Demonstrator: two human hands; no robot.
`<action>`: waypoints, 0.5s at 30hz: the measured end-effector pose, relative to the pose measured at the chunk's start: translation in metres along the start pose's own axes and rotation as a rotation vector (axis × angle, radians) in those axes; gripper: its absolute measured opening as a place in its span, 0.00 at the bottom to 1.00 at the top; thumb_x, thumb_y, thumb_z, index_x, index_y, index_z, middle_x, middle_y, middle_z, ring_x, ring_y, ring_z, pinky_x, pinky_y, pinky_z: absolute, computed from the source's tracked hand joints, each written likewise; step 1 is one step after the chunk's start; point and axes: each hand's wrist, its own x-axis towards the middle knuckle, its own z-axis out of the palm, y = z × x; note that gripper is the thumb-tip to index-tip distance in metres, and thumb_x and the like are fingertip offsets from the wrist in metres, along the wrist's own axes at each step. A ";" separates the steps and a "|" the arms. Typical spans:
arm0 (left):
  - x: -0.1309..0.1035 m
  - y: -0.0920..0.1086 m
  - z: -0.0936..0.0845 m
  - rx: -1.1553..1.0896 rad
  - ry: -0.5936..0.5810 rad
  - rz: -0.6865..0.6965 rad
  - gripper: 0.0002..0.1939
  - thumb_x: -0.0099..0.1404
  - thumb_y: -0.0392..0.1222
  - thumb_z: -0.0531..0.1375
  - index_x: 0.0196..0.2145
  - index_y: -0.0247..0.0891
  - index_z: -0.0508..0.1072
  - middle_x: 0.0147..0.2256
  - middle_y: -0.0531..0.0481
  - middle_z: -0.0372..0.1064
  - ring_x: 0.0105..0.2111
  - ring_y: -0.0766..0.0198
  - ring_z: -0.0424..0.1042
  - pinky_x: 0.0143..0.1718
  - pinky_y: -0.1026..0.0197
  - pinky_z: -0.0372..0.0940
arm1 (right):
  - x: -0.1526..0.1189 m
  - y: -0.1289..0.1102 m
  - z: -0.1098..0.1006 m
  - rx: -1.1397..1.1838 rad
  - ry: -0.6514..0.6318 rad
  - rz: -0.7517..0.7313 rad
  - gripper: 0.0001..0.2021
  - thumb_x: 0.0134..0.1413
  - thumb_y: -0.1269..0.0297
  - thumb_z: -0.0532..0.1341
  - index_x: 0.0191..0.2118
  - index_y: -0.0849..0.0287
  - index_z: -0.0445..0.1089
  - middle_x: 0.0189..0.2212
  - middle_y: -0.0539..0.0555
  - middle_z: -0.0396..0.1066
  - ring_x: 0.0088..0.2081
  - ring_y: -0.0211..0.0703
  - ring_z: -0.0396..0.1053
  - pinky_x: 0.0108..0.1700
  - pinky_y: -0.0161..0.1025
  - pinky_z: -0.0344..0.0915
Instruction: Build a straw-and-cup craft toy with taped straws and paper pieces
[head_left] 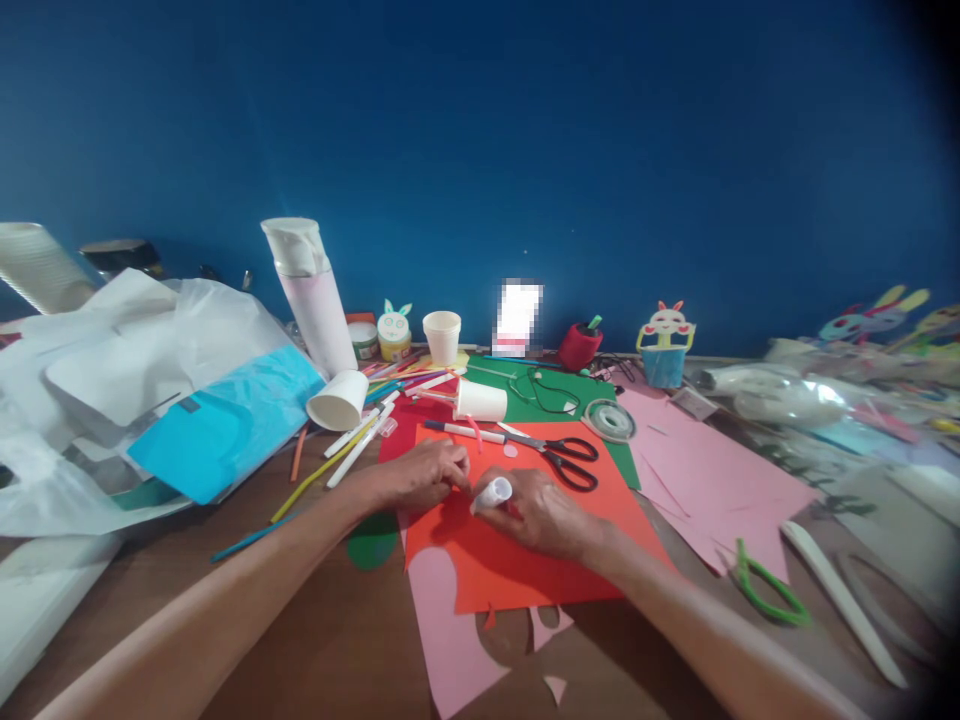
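Observation:
My right hand [536, 512] is closed around a white tube [495, 491] that looks like a glue stick, its round end tilted up towards me. Close beside it, my left hand [429, 474] has its fingers curled and pinched low over the orange paper [540, 580]; whatever they hold is hidden. Both hands are above this sheet. Just beyond them lie black-handled scissors [574, 462] and a capped marker [465, 432]. Pink paper with rounded cut-outs [442, 640] sticks out from under the orange sheet, near small scraps.
Paper cups [337, 400], markers and pipe cleaners [311, 480] lie at the left, beside a plastic bag [82, 400] with blue sheets. Green paper [540, 385], a tape roll [610, 420] and pink paper [720, 470] lie behind and right. A rabbit-figure cup [664, 365] stands by the wall.

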 end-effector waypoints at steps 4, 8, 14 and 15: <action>0.000 0.001 -0.002 -0.003 -0.006 0.006 0.19 0.49 0.22 0.52 0.29 0.42 0.76 0.29 0.52 0.62 0.31 0.67 0.61 0.32 0.66 0.55 | 0.000 -0.001 -0.002 0.024 -0.010 -0.031 0.07 0.56 0.64 0.52 0.35 0.61 0.65 0.29 0.55 0.71 0.31 0.39 0.68 0.33 0.33 0.60; 0.000 0.001 -0.002 -0.015 -0.011 -0.009 0.19 0.50 0.22 0.52 0.30 0.41 0.76 0.30 0.51 0.62 0.32 0.67 0.61 0.32 0.66 0.55 | 0.000 -0.001 -0.003 -0.006 -0.003 0.007 0.07 0.55 0.64 0.53 0.35 0.62 0.65 0.28 0.55 0.71 0.31 0.40 0.68 0.33 0.34 0.60; 0.000 0.000 -0.001 -0.010 -0.007 -0.011 0.19 0.51 0.23 0.52 0.30 0.43 0.76 0.30 0.51 0.63 0.32 0.66 0.61 0.33 0.65 0.56 | 0.000 -0.001 -0.002 -0.023 -0.023 -0.003 0.08 0.55 0.63 0.53 0.35 0.61 0.65 0.27 0.54 0.71 0.30 0.40 0.68 0.32 0.33 0.59; 0.000 0.000 -0.001 -0.009 -0.009 -0.018 0.18 0.51 0.23 0.52 0.30 0.42 0.76 0.30 0.51 0.63 0.32 0.66 0.61 0.33 0.65 0.56 | -0.001 0.000 -0.003 -0.028 -0.013 0.002 0.08 0.55 0.63 0.53 0.35 0.61 0.65 0.27 0.55 0.71 0.30 0.40 0.69 0.32 0.33 0.59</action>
